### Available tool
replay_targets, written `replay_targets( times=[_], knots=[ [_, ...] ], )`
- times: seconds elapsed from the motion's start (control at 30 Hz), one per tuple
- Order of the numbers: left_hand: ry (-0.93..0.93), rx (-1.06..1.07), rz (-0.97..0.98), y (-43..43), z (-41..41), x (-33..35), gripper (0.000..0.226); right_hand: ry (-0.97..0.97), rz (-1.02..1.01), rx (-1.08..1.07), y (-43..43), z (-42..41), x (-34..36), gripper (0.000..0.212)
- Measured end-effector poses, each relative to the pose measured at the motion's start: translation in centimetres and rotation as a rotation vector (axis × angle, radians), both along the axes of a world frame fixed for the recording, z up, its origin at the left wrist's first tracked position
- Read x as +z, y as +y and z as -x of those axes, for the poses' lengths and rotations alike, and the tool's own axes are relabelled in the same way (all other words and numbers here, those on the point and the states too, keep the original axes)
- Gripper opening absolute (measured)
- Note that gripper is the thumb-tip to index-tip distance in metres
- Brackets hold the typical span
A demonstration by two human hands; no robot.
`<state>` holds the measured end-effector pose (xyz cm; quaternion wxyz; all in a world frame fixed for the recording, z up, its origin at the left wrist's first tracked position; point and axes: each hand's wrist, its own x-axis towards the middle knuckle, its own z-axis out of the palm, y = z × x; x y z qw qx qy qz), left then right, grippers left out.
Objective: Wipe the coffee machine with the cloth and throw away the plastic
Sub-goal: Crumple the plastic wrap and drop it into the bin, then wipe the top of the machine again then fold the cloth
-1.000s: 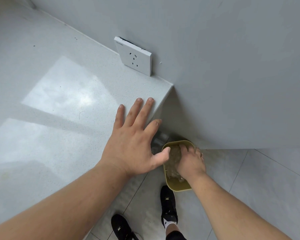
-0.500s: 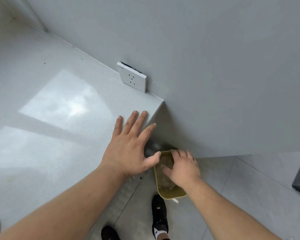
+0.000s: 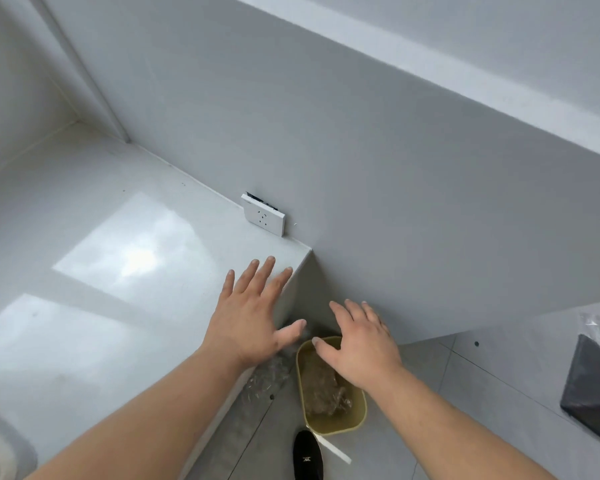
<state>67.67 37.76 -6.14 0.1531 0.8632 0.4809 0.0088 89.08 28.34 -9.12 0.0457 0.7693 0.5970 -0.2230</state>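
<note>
**Plastic in the bin**

The left hand (image 3: 248, 320) is spread flat at the counter's (image 3: 84, 306) right edge. The right hand (image 3: 359, 341) is held empty, fingers wide, above the bin (image 3: 355, 422), where crumpled plastic (image 3: 323, 386) lies.

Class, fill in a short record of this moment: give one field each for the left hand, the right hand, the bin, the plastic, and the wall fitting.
left hand: open, flat on the countertop corner
right hand: open, empty, over the bin
bin: yellow-green, on the floor beside the counter
plastic: crumpled clear wrap inside the bin; more lies just outside it
wall fitting: white socket above the countertop
</note>
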Motion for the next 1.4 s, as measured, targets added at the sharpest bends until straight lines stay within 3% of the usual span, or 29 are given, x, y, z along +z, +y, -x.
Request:
replay_targets(
  times=[0.37, 0.83, 1.4],
  knots=[
    [-0.052, 0.082, -0.105, 0.3, 2.6, 8.8, 0.095, -0.032, -0.211, 0.052, 3.1, 1.7, 9.3, 0.104],
    [-0.07, 0.172, -0.305, 1.0, 5.8, 18.8, 0.097, 0.007, -0.395, 0.212, 6.7, 5.4, 20.2, 0.095],
    [-0.021, 0.375, -0.497, 0.0, 10.9, 27.5, 0.094, 0.014, -0.622, 0.463, 11.2, 9.8, 28.3, 0.092]
  ],
)
